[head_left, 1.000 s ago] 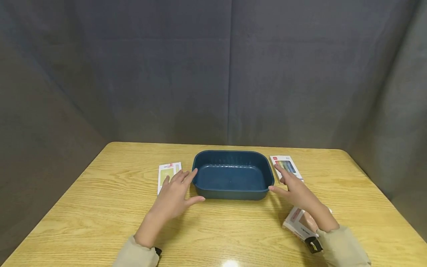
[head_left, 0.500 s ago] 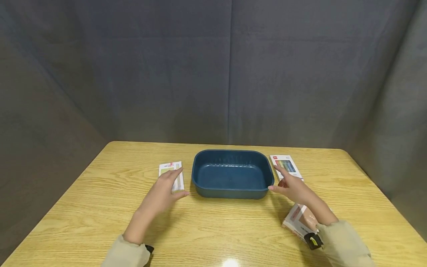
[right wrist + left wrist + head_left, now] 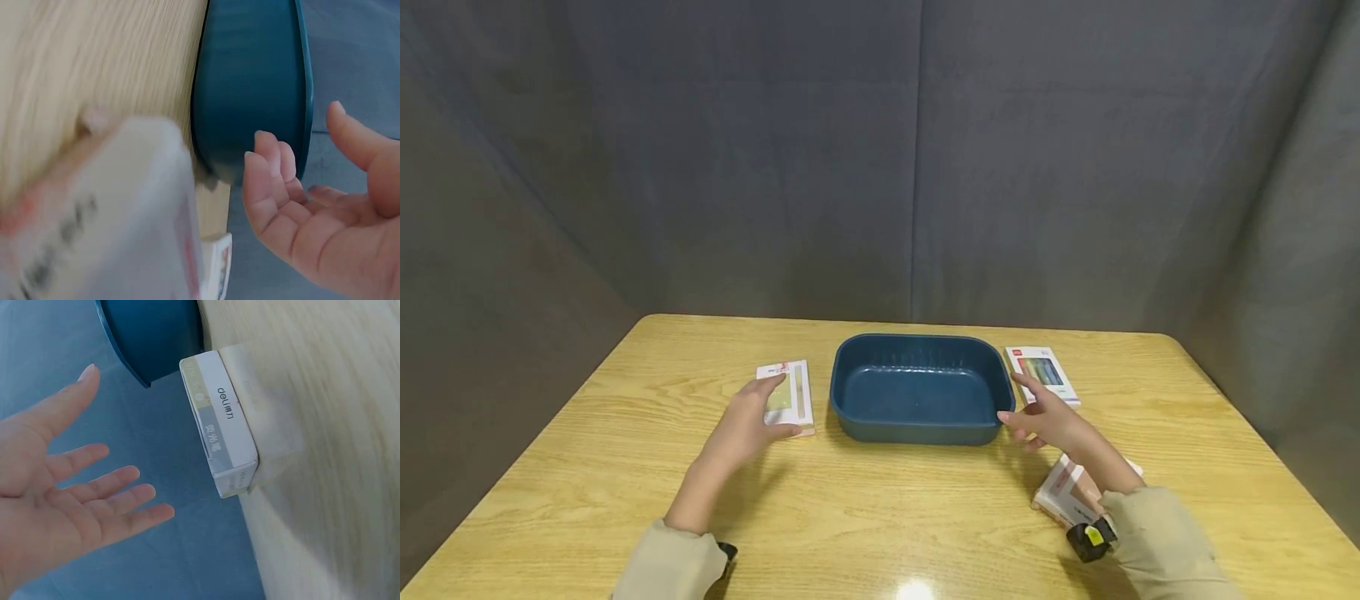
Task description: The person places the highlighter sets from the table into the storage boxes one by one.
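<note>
My left hand (image 3: 737, 425) hovers beside a flat white box with a yellow-green panel (image 3: 796, 400), its fingers and thumb spread apart. In the left wrist view, that box (image 3: 228, 419) carries a "deli" label, and a gap separates it from my fingers. A dark blue rectangular plastic basin (image 3: 917, 434) sits at mid-table with nothing inside. At the basin's right front corner is my right hand (image 3: 1060, 427), fingers loosely bent and thumb tip overlapping the rim. The right wrist view shows this hand (image 3: 331, 231) holding nothing, close to the basin's wall (image 3: 250, 81).
Right of the basin lies a white box with rainbow-coloured stripes (image 3: 1042, 372). A thicker white and pinkish box (image 3: 1067, 493) lies under my right forearm and looms blurred in the right wrist view. Grey curtains (image 3: 775, 167) hang behind the wooden table (image 3: 880, 517).
My left hand has moved left and toward me, away from the basin's left rim to beside the yellow-green box. The right hand has stayed near the basin's right corner, shifting only slightly.
</note>
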Demonstrator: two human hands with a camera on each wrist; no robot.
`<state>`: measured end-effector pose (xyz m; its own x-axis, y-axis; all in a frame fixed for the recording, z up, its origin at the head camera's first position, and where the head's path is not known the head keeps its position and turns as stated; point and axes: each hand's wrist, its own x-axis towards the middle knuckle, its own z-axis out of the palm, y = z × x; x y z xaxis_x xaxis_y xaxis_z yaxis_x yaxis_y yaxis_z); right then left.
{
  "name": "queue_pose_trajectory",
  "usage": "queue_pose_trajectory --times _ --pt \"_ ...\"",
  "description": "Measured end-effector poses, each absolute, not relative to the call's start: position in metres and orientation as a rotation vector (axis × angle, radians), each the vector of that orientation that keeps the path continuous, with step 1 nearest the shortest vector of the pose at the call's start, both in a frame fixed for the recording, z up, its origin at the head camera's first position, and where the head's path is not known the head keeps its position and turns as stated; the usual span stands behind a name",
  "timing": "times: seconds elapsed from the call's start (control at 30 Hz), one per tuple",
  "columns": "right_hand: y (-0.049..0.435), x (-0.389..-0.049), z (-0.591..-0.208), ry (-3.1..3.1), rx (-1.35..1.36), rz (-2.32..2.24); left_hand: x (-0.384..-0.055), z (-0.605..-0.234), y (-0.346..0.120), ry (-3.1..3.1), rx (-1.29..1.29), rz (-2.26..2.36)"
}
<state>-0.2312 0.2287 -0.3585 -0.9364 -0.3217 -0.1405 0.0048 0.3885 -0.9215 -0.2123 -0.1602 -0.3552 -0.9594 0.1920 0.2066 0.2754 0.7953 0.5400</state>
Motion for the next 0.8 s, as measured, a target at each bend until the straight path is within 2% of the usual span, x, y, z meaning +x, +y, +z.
queue_pose_trajectory --times 0.8 --pt "0.212 -0.228 -0.373 2.275 -0.075 -1.871 -0.222 -0.363 -0.171 -2.947 -0.228 -0.985"
